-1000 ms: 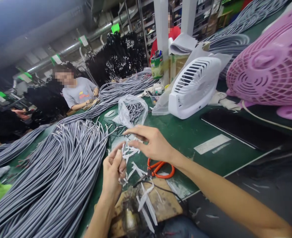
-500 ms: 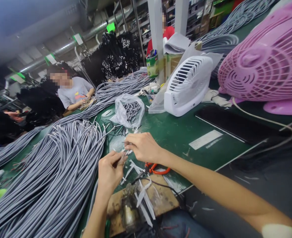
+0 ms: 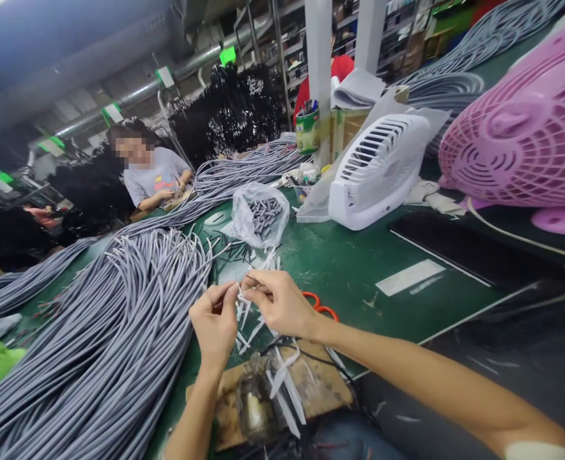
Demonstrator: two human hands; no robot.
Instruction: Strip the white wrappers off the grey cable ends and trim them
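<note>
White strips (image 3: 242, 314) between left hand (image 3: 215, 326) and right hand (image 3: 282, 304); bag (image 3: 238, 220) holds grey tubes (image 3: 264, 213).

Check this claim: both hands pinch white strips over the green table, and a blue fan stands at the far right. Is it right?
No: the head view shows the far-right fan is pink, not blue. The left hand and right hand do pinch white strips over the green table.

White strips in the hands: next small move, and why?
Likely draw the right hand away to tease one strip out. Both it and the left hand pinch the same bunch of white strips, fingertips nearly touching, with loose ends fanning down over the wooden board. The grey cables lie untouched beside the left hand.
</note>
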